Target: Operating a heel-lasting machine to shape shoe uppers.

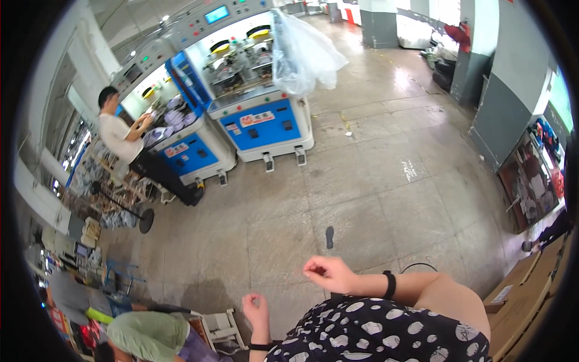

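My left hand [256, 311] is raised in front of my body with its fingers loosely curled in toward the thumb. Nothing shows in it. My right hand [330, 275], a black band [389, 285] at its wrist, is bent across my front. Its fingers fold toward the thumb, and no object can be seen between them. Both hands are in the air, apart from each other and touching nothing. On the floor just beyond the right hand lies a dark, sole-shaped piece [329, 237].
Two blue-and-white machines [265, 130] stand ahead to the left, one partly draped in clear plastic [307, 57]. A person [123, 136] works at the left machine. Other people [151, 335] bend at the lower left, near a white stool [220, 329]. Cardboard boxes [525, 295] are at my right.
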{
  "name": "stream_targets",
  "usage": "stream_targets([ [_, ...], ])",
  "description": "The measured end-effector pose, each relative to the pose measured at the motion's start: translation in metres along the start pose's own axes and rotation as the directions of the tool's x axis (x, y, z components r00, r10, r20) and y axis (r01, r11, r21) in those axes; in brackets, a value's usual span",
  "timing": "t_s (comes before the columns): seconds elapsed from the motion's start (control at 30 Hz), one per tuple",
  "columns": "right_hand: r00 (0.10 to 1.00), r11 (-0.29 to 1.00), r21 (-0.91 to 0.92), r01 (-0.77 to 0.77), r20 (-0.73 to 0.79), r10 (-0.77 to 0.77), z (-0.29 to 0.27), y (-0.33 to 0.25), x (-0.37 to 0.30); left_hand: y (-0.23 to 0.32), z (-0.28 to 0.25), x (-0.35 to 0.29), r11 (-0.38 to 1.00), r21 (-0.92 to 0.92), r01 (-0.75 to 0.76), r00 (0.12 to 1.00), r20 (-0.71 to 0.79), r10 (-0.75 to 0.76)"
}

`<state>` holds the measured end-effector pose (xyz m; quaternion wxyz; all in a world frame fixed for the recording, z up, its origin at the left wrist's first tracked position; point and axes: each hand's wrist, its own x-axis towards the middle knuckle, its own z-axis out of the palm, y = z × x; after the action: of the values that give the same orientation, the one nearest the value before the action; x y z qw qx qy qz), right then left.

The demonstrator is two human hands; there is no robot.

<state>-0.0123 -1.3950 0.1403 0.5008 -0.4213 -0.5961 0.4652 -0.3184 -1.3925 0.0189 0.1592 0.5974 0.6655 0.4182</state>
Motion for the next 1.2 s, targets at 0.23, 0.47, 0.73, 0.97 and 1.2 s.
stream_targets([
  [0.23,0.924,0.982,0.033,-0.188,-0.334,0.188,-0.163,0.024,0.02,0.122,0.161,0.115,0.995,-0.04,-0.086,0.96,0.264,0.093],
  [0.47,0.799,0.969,0.073,-0.238,-0.553,0.238,-0.26,0.061,0.069,0.151,0.299,0.205,0.978,-0.072,-0.197,0.884,0.418,0.209],
  [0.73,0.55,0.945,0.026,-0.326,-0.808,0.212,-0.4,0.084,0.204,0.256,0.503,0.407,0.964,-0.214,-0.157,0.86,0.451,0.24],
  [0.97,0.477,0.952,-0.132,-0.277,-0.879,0.017,-0.522,0.089,0.304,0.424,0.679,0.476,0.847,-0.531,0.03,0.547,0.718,0.431],
  [1.2,0.417,0.963,-0.013,-0.269,-0.903,0.104,-0.667,0.15,0.383,0.579,0.823,0.533,0.628,-0.774,0.081,0.35,0.612,0.709],
])
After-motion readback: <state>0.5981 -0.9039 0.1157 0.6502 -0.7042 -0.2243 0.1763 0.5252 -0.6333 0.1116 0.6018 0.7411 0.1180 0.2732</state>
